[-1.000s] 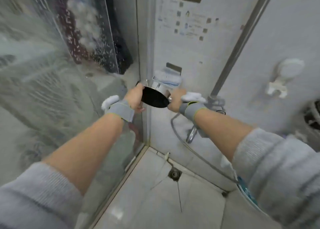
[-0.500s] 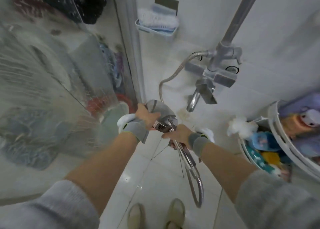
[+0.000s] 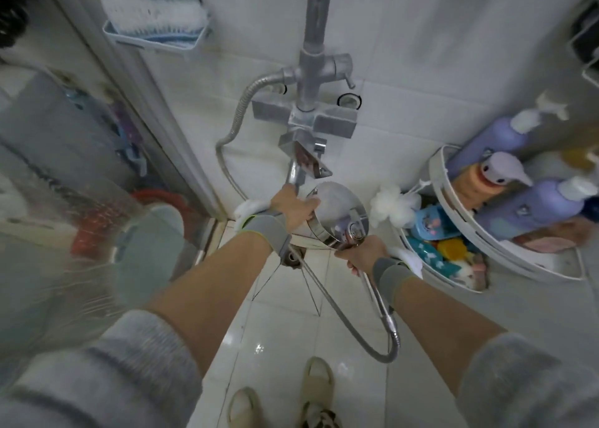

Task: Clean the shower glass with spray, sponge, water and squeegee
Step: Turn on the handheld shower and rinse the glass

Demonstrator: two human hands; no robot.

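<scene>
A chrome shower head (image 3: 337,212) is low in the middle of the view, its round back turned up. My right hand (image 3: 363,254) grips its handle just below the head. My left hand (image 3: 295,207) holds the head's left rim, fingers curled over the edge. The metal hose (image 3: 353,327) loops from the handle down over the floor and back up to the wall mixer (image 3: 311,119). The wet, streaked shower glass (image 3: 64,207) fills the left side.
A corner rack (image 3: 492,242) with bottles, a white puff and toys stands at the right. A brush lies in a wall tray (image 3: 155,35) at top left. The floor drain (image 3: 293,259) is under my left wrist. My feet are at the bottom.
The view dropped from the wall towards the floor. Both hands brought the shower head down from chest height near the glass edge and then rightward, below the mixer.
</scene>
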